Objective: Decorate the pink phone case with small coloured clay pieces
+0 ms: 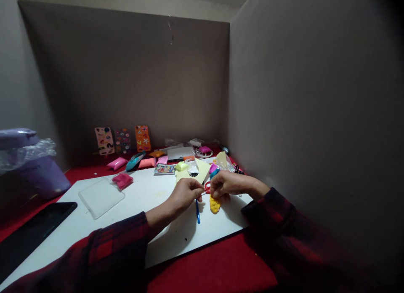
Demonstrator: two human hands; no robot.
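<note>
My left hand [187, 193] is closed in a pinch above the white board; what its fingertips hold is too small to make out. Just below those fingertips is a blue modelling tool [198, 213], its upper end hidden by the hand. With bent fingers, my right hand [229, 184] grips the upper end of a lumpy piece of yellow clay [215, 205], covering part of it. Between the two hands the red handles of scissors [207, 187] show.
Clay packets, such as an orange one [147, 163], lie behind the hands with yellow paper [202, 169]. Leftward are a clear phone case [101, 198], a red clay packet [122, 181], a black tablet-like slab [38, 225] and a purple bin [44, 173]. Decorated cases [142, 138] lean at the back.
</note>
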